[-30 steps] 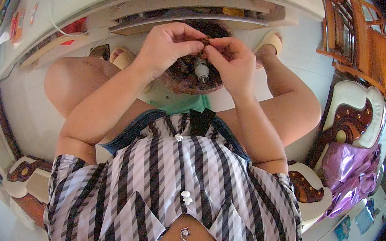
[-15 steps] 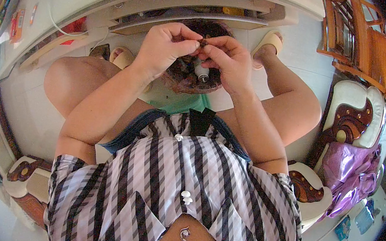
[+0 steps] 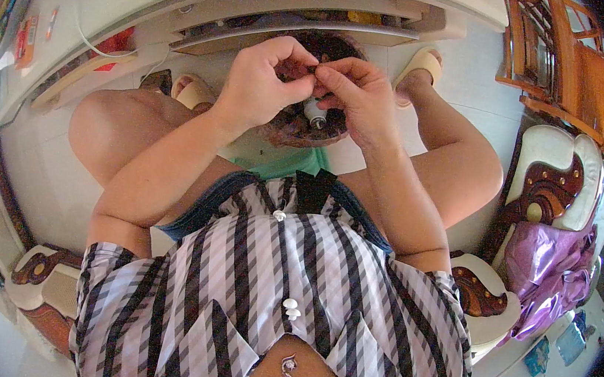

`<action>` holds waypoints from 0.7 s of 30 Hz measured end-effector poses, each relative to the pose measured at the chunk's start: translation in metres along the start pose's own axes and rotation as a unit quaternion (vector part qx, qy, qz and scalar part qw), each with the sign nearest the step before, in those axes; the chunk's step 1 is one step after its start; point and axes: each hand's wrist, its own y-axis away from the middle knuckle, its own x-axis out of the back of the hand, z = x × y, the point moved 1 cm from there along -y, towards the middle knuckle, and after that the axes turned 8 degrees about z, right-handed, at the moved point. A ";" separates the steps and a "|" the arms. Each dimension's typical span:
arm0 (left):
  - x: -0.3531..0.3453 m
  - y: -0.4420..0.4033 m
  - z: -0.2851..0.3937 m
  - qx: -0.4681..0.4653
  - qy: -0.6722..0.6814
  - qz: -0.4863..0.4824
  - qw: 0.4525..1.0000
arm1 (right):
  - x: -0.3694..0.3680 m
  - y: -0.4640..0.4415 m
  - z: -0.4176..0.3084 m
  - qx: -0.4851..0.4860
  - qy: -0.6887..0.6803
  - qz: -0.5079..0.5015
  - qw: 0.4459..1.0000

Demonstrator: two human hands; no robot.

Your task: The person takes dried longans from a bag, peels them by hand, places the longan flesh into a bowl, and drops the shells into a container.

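My left hand [image 3: 265, 84] and my right hand [image 3: 361, 98] meet at the fingertips above a round, dark reddish-brown basket [image 3: 285, 139]. Both are closed in a pinch around a small dark piece, mostly hidden by the fingers; what it is I cannot make out. Below the fingertips, a white bulb-like object [image 3: 316, 113] with a metal tip lies among dark contents in the basket. A green cloth or bag [image 3: 290, 163] shows under the basket's near side.
An open drawer [image 3: 260, 32] of a pale cabinet lies beyond the basket. My legs flank it, feet in yellow sandals [image 3: 424, 62]. At right are wooden chairs [image 3: 588, 94], a white padded seat [image 3: 551, 161] and shiny purple fabric [image 3: 542, 268]. A white cable [image 3: 82, 26] hangs at left.
The fingertips have drawn closer together and shifted slightly left, and the small dark piece is now more hidden between them. The basket and the white object have stayed in place.
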 end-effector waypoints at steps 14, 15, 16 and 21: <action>0.002 -0.004 -0.007 0.086 0.144 -0.044 0.985 | 0.005 -0.004 0.007 -0.084 -0.117 -0.040 0.989; 0.001 -0.004 -0.007 0.084 0.140 -0.042 0.986 | 0.004 -0.004 0.007 -0.078 -0.105 -0.037 0.991; 0.001 -0.004 -0.007 0.084 0.136 -0.037 0.986 | 0.003 -0.004 0.006 -0.073 -0.096 -0.034 0.992; 0.001 -0.002 -0.003 0.097 0.106 -0.023 0.989 | 0.002 -0.003 0.007 -0.059 -0.078 -0.036 0.995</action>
